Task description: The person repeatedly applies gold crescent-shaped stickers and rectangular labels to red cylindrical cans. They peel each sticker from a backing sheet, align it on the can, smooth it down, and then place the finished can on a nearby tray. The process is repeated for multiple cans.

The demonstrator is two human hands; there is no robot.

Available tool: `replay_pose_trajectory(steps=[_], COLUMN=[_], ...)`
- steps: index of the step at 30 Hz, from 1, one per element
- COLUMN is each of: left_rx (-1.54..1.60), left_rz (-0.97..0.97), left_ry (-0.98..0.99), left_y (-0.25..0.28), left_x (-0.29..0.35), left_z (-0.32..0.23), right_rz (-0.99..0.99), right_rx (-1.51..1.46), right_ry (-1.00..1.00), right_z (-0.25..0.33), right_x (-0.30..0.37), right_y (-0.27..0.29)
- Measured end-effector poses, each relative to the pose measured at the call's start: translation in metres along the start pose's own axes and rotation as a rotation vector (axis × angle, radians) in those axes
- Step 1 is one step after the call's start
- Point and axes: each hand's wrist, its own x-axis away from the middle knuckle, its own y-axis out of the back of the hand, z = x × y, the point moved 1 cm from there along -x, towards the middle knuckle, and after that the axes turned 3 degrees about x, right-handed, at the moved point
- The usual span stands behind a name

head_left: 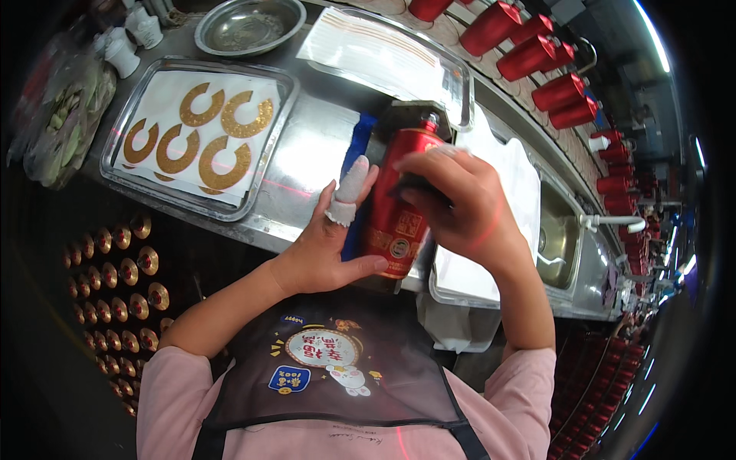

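Note:
A shiny red bottle [406, 207] with gold print lies in front of me in a dark metal holder [418, 113], its neck pointing away. My left hand [330, 241] is open along the bottle's left side, the thumb resting near its base. One finger of that hand has a white wrapping [351, 188]. Above the bottle's right side my right hand [464, 203] is closed on a small dark pad [422, 188], which is against or just over the red surface. The fingers hide much of the pad, so its exact kind is unclear. A blue strip [359, 142] runs beside the bottle.
A metal tray [107, 165] at the left holds several gold C-shaped pieces [178, 148] on white paper. Behind are a steel bowl [249, 27] and a tray of white sheets [368, 50]. White paper [468, 272] and a sink [560, 230] lie right; red bottles [529, 57] line the back.

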Motion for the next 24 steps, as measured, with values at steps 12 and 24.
replay_pose_trajectory(steps=[12, 24], left_rx=[0.292, 0.39], left_rz=[-0.162, -0.087], left_ry=[0.171, 0.154], left_y=[0.004, 0.0], left_x=[-0.027, -0.03], left_z=[-0.009, -0.006], right_rz=[-0.518, -0.715], right_rx=[-0.017, 0.171], right_ry=[-0.335, -0.459], right_z=[0.018, -0.009], right_x=[0.075, 0.032], right_y=[-0.051, -0.01])
